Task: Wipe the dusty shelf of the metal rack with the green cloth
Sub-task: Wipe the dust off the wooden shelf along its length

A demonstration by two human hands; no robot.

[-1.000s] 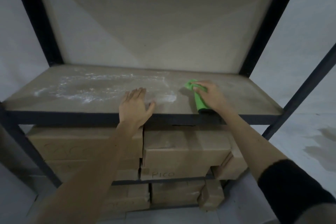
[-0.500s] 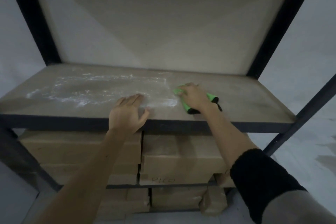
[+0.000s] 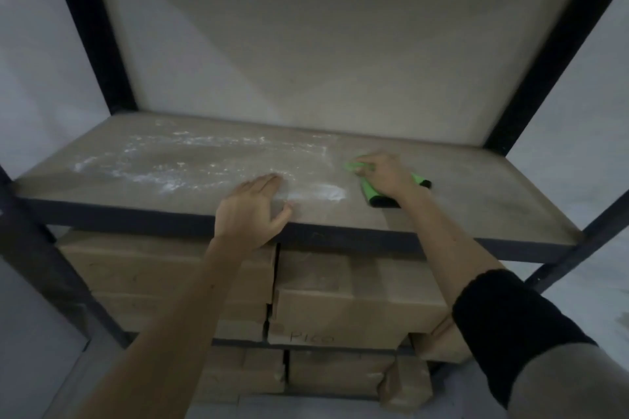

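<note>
The dusty shelf [image 3: 476, 201] of the black metal rack runs across the middle of the head view, with white dust [image 3: 204, 163] spread over its left and centre. My right hand [image 3: 384, 173] presses the green cloth [image 3: 369, 192] flat on the shelf just right of the dust, fingers curled over it. The cloth's green ends with dark edges stick out below and right of the hand. My left hand [image 3: 253, 211] rests flat on the front edge of the shelf, fingers straight, touching the dust.
Black uprights [image 3: 98, 44] stand at the rack's corners. Cardboard boxes [image 3: 340, 292] are stacked on the lower shelves right under my arms. A pale back panel [image 3: 323, 44] closes the rear of the shelf.
My right hand slid the green cloth left and toward the back, up to the edge of the dust. The left hand stayed on the front edge. The view moved closer.
</note>
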